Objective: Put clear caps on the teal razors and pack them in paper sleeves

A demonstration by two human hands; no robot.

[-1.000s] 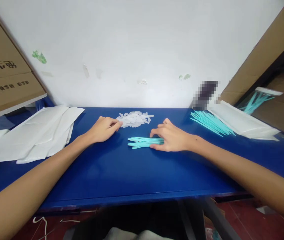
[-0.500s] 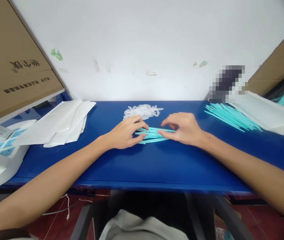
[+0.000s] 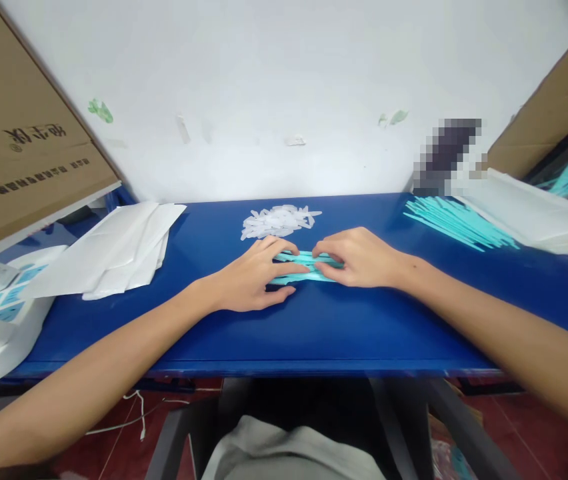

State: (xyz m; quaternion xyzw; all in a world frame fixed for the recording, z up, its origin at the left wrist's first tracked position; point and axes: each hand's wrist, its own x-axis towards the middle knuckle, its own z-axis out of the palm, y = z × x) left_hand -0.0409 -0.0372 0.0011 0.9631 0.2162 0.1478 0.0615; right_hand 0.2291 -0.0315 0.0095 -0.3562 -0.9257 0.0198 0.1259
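Note:
A small bundle of thin turquoise strips (image 3: 304, 276) lies across the blue table in front of me, partly hidden by my fingers. My left hand (image 3: 254, 275) is open at its left end. Its index finger rests over the strips, and the thumb sticks out on the near side. At the right end, my right hand (image 3: 364, 259) is bent round the strips, with thumb and fingertips pressing on them. Just beyond my left hand is a heap of small, whitish translucent pieces (image 3: 279, 221).
More turquoise strips (image 3: 459, 222) lie in a pile at the right, beside white sheets or bags (image 3: 539, 210). White paper-like envelopes (image 3: 129, 247) overlap a white device (image 3: 29, 333) at left. Cardboard boxes (image 3: 29, 93) flank the blue table (image 3: 284, 343), which backs onto a white wall.
My right hand has moved left along the strips and closed in on them. My left index finger has stretched over them while the thumb moved off toward me. The view has shifted slightly.

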